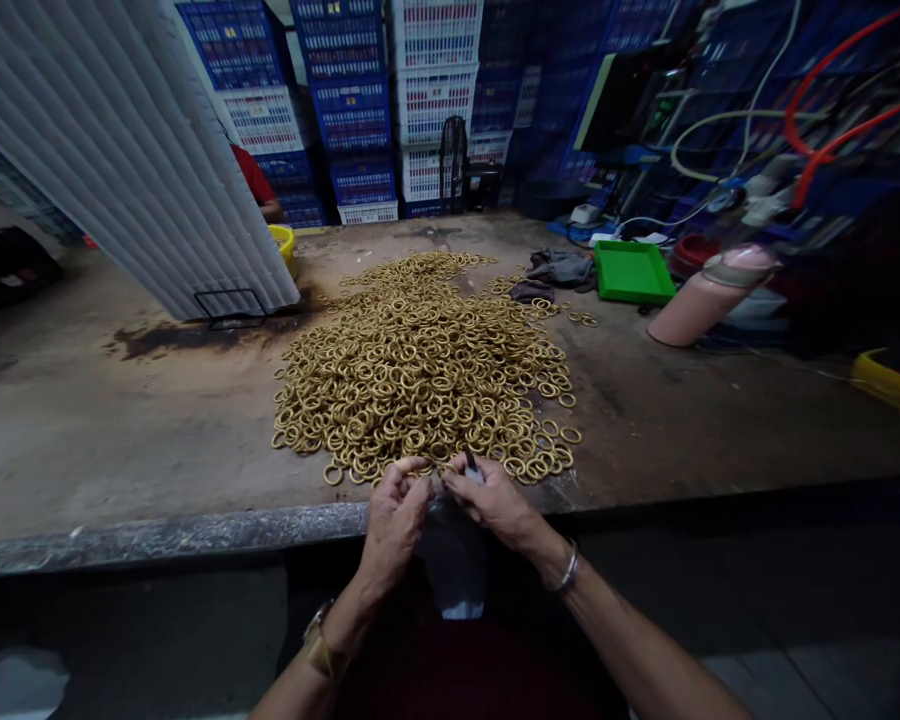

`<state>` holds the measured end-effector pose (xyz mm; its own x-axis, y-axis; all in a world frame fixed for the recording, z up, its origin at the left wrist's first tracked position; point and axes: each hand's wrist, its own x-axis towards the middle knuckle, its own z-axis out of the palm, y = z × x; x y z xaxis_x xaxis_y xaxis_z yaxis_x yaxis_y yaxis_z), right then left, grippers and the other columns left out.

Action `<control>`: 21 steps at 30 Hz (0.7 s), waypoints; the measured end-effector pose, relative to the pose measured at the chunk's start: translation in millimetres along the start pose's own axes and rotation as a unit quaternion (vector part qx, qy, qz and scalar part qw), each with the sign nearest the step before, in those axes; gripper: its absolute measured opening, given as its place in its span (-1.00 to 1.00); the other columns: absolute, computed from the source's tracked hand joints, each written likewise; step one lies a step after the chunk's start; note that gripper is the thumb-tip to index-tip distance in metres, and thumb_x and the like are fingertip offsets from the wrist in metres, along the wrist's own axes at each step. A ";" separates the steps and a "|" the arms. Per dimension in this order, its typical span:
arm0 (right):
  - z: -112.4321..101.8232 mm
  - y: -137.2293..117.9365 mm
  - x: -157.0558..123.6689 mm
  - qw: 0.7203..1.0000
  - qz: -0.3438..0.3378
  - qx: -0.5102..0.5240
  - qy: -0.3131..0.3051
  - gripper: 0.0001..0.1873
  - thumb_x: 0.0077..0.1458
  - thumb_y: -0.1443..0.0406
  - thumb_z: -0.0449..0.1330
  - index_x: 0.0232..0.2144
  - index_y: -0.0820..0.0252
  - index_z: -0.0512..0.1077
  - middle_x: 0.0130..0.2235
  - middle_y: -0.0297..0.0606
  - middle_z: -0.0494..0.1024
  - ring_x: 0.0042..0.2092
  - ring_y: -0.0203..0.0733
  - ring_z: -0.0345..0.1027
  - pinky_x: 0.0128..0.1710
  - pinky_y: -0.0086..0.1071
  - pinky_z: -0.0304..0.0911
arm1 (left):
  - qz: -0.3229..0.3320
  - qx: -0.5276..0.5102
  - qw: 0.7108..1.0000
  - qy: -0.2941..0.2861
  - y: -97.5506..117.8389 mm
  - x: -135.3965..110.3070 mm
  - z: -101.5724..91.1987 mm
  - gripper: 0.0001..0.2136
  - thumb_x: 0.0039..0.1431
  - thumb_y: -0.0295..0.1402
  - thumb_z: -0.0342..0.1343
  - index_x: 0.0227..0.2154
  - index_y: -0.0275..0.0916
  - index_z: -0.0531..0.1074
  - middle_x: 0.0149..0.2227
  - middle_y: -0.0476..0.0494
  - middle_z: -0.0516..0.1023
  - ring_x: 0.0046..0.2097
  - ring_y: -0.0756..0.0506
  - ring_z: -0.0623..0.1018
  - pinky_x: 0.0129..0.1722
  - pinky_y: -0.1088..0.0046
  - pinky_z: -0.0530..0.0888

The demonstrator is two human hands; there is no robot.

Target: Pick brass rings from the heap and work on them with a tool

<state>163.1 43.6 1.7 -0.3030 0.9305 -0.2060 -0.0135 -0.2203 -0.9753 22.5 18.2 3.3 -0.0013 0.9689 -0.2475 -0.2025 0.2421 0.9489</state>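
Observation:
A large heap of brass rings [420, 370] lies on the worn workbench [120, 420], spreading from the middle toward the front edge. My left hand [394, 515] is at the heap's near edge with its fingers curled and pinched together at the rings. My right hand [491, 495] sits beside it, fingers closed on a small dark object that I cannot name. A pale plastic bag [454, 565] hangs below both hands over the bench's front edge.
A ribbed white panel [120, 150] leans at the back left, with another person's red sleeve [255, 180] and a yellow tub [283, 243] behind it. A green tray [631, 272], rags [562, 268], a pink cylinder [709, 295], hoses and stacked crates [360, 110] fill the back and right.

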 end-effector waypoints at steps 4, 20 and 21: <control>2.1 -1.5 -3.5 0.998 0.009 0.062 -0.031 -0.71 -0.07 0.10 0.14 -0.50 0.19 0.21 -0.64 -0.55 0.15 -0.67 -0.51 -0.09 -0.73 -0.58 -0.13 | 0.021 -0.003 1.000 0.021 -1.7 -0.5 1.3 -0.69 -0.01 -0.23 0.11 -0.20 -0.25 0.33 -0.61 0.11 0.30 -0.61 0.12 0.24 -0.61 0.62 0.18; 11.6 -0.7 1.2 0.993 -0.039 -0.110 0.007 -0.77 -0.03 0.16 0.10 -0.53 0.22 0.29 -0.65 -0.49 0.22 -0.61 -0.46 0.01 -0.64 -0.56 -0.03 | -0.018 -0.004 1.000 -0.018 -4.8 1.7 -1.6 -0.71 -0.02 -0.10 0.08 -0.46 -0.25 0.26 -0.67 0.16 0.13 -0.65 0.13 0.11 -0.68 0.63 0.05; 11.4 -0.4 2.1 0.990 -0.053 -0.127 0.011 -0.78 -0.03 0.17 0.10 -0.54 0.22 0.30 -0.64 -0.48 0.21 -0.59 -0.45 0.01 -0.62 -0.55 -0.02 | -0.006 0.013 1.000 -0.013 -3.9 2.1 -1.1 -0.72 -0.01 -0.11 0.07 -0.48 -0.26 0.27 -0.66 0.15 0.13 -0.63 0.12 0.12 -0.66 0.62 0.06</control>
<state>151.6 42.3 2.5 -0.2918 0.9512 -0.1008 0.1962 -0.0436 -0.9796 22.1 19.2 -1.2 0.0267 0.9671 -0.2531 -0.1759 0.2538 0.9511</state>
